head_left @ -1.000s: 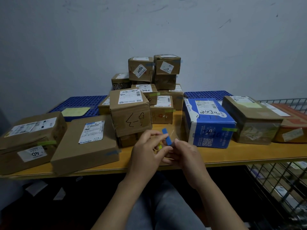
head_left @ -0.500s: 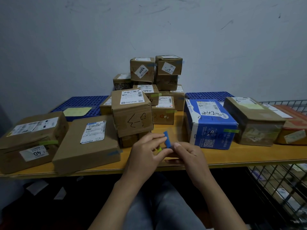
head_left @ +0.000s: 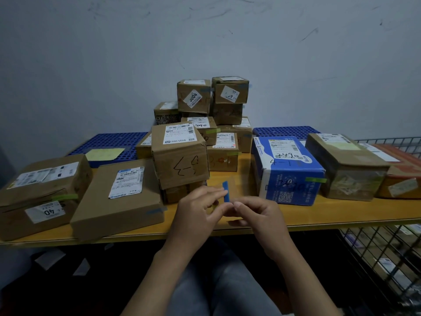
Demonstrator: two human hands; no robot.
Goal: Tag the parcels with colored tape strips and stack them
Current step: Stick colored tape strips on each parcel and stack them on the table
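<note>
Yellow-orange wood of the table [head_left: 341, 214] runs across the middle of the frame, with a blue perforated panel [head_left: 109, 142] lying on its far left part. Brown parcels crowd the top. A flat parcel [head_left: 118, 201] sits at the left front edge. Just right of it is a squarer parcel with black handwriting [head_left: 180, 160], resting on a smaller box. Behind that, at centre, a stack of small parcels [head_left: 211, 106] rises against the grey wall. A blue parcel [head_left: 287, 169] stands right of centre with a green strip on its front corner.

My left hand [head_left: 196, 213] is at lower centre, over the table's near edge. Its fingers are bent and its forefinger and thumb pinch the blue tape strip [head_left: 226, 191]. The strip stands upright between my two hands, in front of the gap between the handwritten parcel and the blue one. My right hand [head_left: 259, 213] is curled, its thumb tip meeting the strip's lower end. I cannot tell whether it actually grips the strip.
</note>
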